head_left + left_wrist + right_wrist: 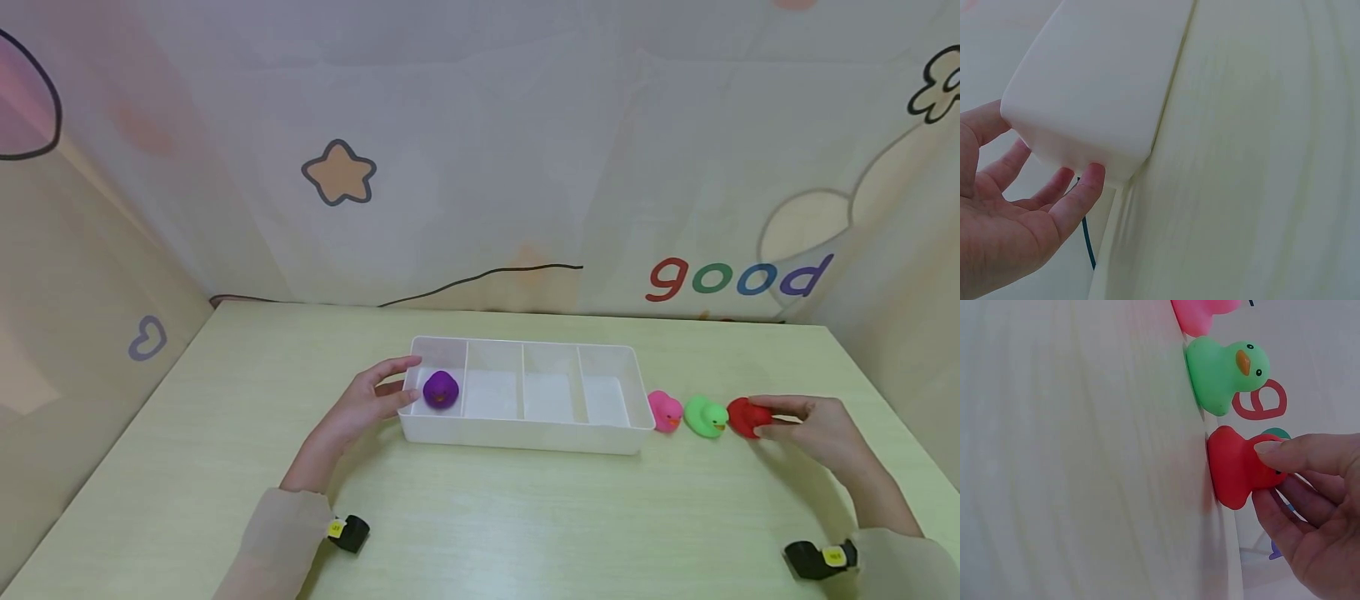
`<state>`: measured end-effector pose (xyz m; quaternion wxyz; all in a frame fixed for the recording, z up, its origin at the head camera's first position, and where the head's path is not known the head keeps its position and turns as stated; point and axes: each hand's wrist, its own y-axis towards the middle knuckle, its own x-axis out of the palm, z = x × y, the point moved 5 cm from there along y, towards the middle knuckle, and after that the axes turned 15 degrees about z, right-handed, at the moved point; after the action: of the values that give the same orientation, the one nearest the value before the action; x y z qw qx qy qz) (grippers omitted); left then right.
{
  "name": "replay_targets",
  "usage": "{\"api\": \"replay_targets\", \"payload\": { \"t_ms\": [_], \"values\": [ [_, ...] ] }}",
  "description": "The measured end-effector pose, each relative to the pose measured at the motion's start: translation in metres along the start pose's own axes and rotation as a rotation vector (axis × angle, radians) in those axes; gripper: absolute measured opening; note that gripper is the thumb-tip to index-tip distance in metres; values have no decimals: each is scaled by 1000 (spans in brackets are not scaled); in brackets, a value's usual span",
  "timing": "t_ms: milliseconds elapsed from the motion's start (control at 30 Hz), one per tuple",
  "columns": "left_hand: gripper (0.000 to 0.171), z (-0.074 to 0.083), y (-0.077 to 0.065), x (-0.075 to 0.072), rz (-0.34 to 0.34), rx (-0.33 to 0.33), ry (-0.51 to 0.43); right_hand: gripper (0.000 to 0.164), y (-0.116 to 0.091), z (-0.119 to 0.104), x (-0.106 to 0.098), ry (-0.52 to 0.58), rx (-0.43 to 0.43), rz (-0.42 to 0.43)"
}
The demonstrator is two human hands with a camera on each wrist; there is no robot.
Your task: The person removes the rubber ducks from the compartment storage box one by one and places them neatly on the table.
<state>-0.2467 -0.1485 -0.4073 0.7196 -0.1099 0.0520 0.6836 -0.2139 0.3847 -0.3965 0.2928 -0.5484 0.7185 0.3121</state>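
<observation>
A white tray [517, 433] with four compartments stands on the table, a purple rubber duck [441, 390] in its leftmost one. At the tray's left end, my left hand [375, 392] holds it, a thumb and finger reaching over the rim; in the left wrist view, other fingertips [1092, 172] touch the outer end wall. My right hand [821, 429] pinches a red rubber duck [1229, 465] by its head between thumb and fingers. The red duck appears to rest on the table. Beside it are a green rubber duck [703, 416] and a pink one [664, 411].
The pink duck sits close against the tray's right end. Behind the pale wooden table [480, 517] hangs a printed cloth [480, 167] with a star and the word "good"; cloth also rises along both sides.
</observation>
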Motion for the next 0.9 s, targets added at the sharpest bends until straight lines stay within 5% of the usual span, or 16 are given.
{"api": "replay_targets", "payload": {
  "t_ms": [367, 700, 900],
  "values": [
    [54, 1, 0, 0, 0, -2, -2, 52, -3, -17, -6, 252, -44, 50],
    [54, 1, -1, 0, -6, 2, -19, 52, 1, -29, 5, 330, -41, 112],
    [54, 0, -1, 0, -7, 11, -11, 56, -5, -61, 12, 291, -93, 96]
  ]
}}
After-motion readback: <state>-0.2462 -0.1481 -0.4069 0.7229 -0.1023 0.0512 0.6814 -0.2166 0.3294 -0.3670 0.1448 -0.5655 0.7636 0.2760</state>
